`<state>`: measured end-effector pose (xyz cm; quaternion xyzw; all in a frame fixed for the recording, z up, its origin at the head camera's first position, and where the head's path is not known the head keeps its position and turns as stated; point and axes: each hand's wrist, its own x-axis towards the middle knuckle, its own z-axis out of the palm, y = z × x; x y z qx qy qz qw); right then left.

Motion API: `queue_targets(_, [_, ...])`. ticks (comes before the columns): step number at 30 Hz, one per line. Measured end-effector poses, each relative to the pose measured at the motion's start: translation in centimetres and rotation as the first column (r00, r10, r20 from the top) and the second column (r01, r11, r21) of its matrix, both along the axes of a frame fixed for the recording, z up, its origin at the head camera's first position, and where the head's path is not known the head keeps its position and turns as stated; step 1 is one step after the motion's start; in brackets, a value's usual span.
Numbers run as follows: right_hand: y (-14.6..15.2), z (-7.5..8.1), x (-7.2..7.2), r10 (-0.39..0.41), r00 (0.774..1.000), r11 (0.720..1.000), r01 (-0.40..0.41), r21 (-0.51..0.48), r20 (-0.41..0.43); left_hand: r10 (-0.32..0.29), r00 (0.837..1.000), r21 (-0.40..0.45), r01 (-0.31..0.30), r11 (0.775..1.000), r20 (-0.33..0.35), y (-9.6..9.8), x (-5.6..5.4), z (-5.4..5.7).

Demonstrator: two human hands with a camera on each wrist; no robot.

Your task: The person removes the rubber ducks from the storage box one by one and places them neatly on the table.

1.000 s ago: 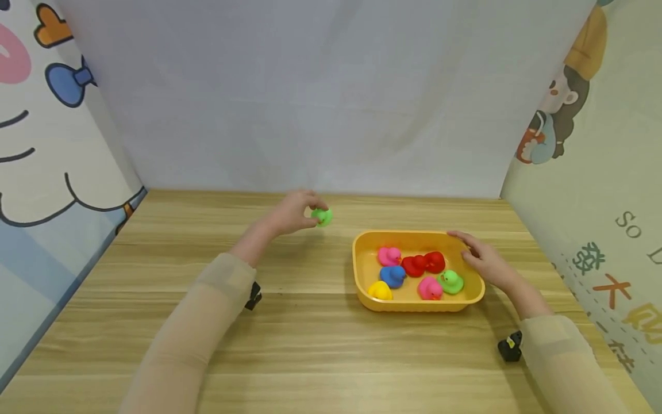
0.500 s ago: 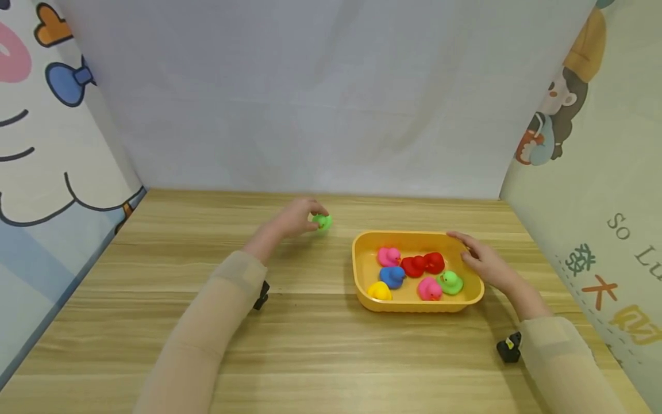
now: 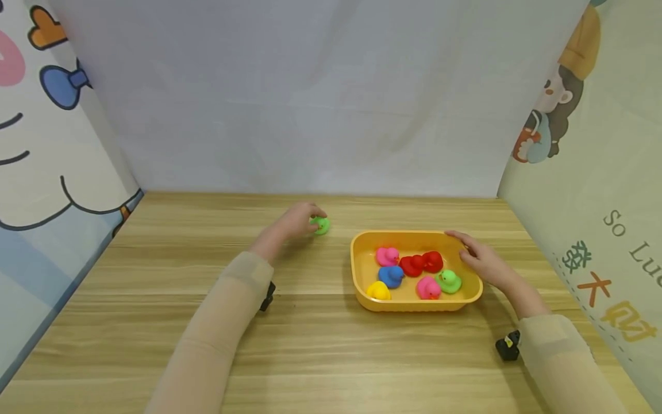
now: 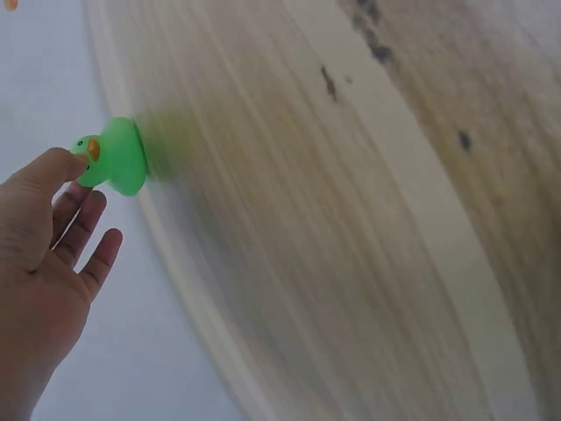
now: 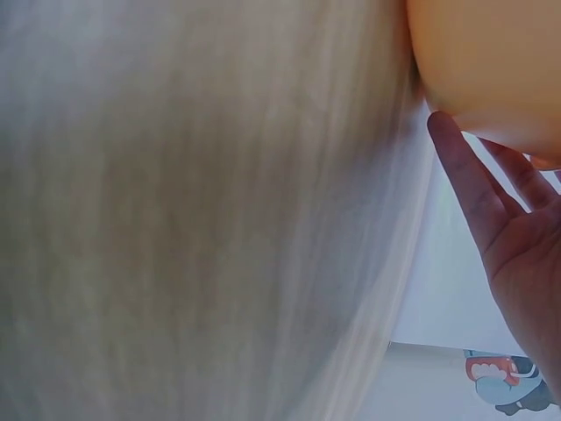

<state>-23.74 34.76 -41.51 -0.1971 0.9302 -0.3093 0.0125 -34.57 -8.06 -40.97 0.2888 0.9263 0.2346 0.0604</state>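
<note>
My left hand is at the back middle of the table. Its thumb and index finger pinch a green rubber duck by the head, the other fingers loosely bent. The duck's flat base is right at the tabletop in the left wrist view. To the right stands a yellow-orange plastic basket. My right hand rests at its right end, fairly straight fingers touching the rim and outer wall. Inside lie a blue duck, a yellow duck, another green duck, pink ducks and red ducks.
The wooden table ends at a pale cloth backdrop. Printed panels flank it, a cartoon one on the left and one with lettering on the right. Small black devices sit at both wrists, the right one showing more fully.
My left hand has lowered the green duck slightly toward me, onto or close to the tabletop. The right hand stays at the basket's end. The whole view has shifted a little.
</note>
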Motion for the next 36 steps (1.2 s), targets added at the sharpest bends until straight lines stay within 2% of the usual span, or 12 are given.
queue_targets(4, [0.0,0.0,0.0,0.000,1.000,1.000,0.000,-0.001,-0.010,0.020,1.000,-0.007,-0.020,1.000,0.010,0.1,-0.1,-0.1])
queue_targets(9, [-0.1,0.1,0.0,0.000,1.000,1.000,0.000,0.010,-0.023,0.014,1.000,-0.011,-0.014,1.000,-0.015,0.1,-0.1,-0.2])
queue_targets(14, [-0.1,0.0,0.0,-0.001,1.000,1.000,0.002,0.017,-0.028,0.038,0.999,-0.002,-0.038,0.999,-0.030,0.1,0.2,-0.3])
queue_targets(22, [-0.1,-0.1,-0.1,-0.011,1.000,1.000,0.012,0.028,-0.025,0.092,0.995,0.024,-0.091,0.996,-0.040,-0.2,0.8,0.4])
queue_targets(29, [-0.1,-0.1,-0.1,-0.009,1.000,1.000,0.009,0.028,-0.020,0.097,0.994,0.047,-0.094,0.994,-0.057,-0.5,1.3,0.8])
queue_targets(36, [-0.1,-0.1,-0.1,-0.017,1.000,1.000,0.017,0.022,-0.007,0.081,0.989,0.073,-0.073,0.995,-0.123,-0.8,2.0,1.6])
